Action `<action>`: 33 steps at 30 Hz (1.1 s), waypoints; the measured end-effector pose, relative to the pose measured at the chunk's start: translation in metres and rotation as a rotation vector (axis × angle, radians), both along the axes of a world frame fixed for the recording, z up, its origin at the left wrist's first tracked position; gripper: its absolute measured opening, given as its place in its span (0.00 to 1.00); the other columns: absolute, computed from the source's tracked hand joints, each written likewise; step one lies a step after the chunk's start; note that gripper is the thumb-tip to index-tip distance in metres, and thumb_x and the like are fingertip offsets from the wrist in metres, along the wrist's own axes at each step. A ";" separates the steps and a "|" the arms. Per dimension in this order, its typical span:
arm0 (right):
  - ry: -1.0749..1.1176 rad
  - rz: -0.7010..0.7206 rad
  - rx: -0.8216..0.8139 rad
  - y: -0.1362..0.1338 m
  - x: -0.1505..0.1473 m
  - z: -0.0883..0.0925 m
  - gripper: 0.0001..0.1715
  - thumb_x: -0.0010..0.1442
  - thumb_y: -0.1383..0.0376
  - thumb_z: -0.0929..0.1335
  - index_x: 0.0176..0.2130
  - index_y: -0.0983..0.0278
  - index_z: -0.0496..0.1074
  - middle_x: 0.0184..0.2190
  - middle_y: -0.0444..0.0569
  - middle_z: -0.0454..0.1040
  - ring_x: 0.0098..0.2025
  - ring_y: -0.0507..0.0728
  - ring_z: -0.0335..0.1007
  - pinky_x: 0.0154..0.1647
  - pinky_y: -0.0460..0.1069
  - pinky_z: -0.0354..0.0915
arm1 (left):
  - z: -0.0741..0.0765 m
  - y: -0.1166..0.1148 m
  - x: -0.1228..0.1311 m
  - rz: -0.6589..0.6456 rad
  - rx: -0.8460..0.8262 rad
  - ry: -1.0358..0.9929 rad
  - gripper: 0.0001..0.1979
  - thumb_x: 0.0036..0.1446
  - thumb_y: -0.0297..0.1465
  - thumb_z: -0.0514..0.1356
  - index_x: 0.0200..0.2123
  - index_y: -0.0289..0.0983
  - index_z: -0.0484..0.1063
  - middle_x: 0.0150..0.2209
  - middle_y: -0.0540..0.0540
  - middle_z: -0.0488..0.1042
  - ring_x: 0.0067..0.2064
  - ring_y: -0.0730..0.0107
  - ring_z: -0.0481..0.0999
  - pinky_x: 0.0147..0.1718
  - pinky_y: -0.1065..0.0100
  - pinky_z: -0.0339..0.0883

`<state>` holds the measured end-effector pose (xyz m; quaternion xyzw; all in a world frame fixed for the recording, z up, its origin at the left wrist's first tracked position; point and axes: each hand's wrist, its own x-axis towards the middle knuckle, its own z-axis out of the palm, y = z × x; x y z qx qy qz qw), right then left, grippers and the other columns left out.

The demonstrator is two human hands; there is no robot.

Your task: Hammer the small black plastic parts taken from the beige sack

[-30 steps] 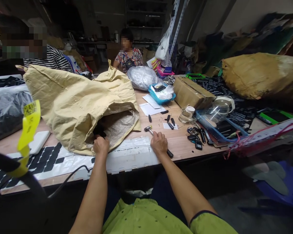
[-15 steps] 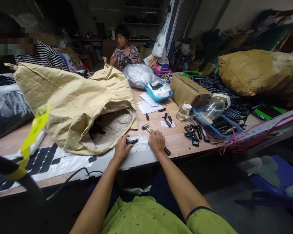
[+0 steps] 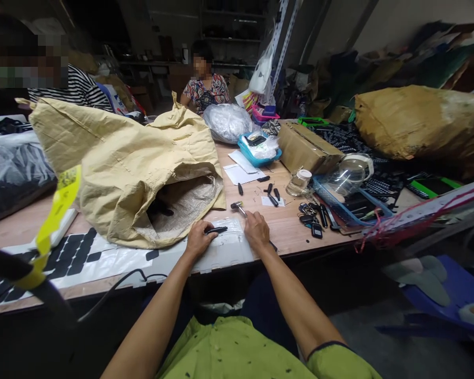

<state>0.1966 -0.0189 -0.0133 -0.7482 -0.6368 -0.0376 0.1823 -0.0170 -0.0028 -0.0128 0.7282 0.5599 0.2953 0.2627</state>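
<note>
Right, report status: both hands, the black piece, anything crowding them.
Left hand gripping slim black piece over white sheet. Right hand holding hammer. Beige sack, mouth open, just beyond left hand.

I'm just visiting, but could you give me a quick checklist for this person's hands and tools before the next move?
1. Black piece held: ok; the left hand has thumb and fingers on the black piece.
2. Black piece over the white work surface: ok.
3. Black piece lying fully flat: cannot tell; fingers hide part of it.
4. Hammer held: ok; the right hand is closed around the hammer, close behind its head.
5. Hammer head apart from the black piece: ok; a gap shows.
6. Sack mouth open: ok; it gapes just beyond the left hand.
</note>
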 end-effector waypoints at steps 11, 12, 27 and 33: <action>0.476 0.394 0.170 -0.066 -0.038 0.005 0.24 0.65 0.69 0.59 0.56 0.60 0.73 0.47 0.51 0.78 0.50 0.55 0.73 0.52 0.49 0.69 | -0.001 -0.002 0.013 0.105 -0.019 -0.005 0.07 0.46 0.25 0.67 0.31 0.40 0.75 0.34 0.50 0.75 0.42 0.61 0.72 0.43 0.62 0.65; 0.475 0.396 0.169 -0.068 -0.040 0.007 0.25 0.66 0.69 0.59 0.56 0.60 0.73 0.46 0.51 0.78 0.50 0.55 0.73 0.52 0.49 0.69 | -0.001 -0.002 0.013 0.107 -0.020 -0.004 0.07 0.46 0.25 0.67 0.30 0.40 0.75 0.34 0.50 0.75 0.42 0.61 0.72 0.43 0.62 0.65; 0.423 0.392 0.196 -0.072 -0.033 0.003 0.24 0.66 0.69 0.59 0.55 0.59 0.74 0.41 0.51 0.77 0.44 0.56 0.74 0.46 0.48 0.70 | 0.001 -0.004 0.017 0.134 -0.023 -0.010 0.08 0.46 0.23 0.67 0.29 0.40 0.74 0.32 0.50 0.74 0.41 0.63 0.72 0.42 0.65 0.64; 0.351 0.270 0.182 -0.049 -0.020 -0.001 0.24 0.66 0.69 0.59 0.55 0.59 0.74 0.42 0.50 0.76 0.45 0.55 0.72 0.47 0.47 0.68 | 0.001 -0.005 0.017 0.112 -0.010 0.004 0.08 0.46 0.23 0.67 0.29 0.40 0.74 0.33 0.50 0.73 0.42 0.62 0.71 0.43 0.64 0.64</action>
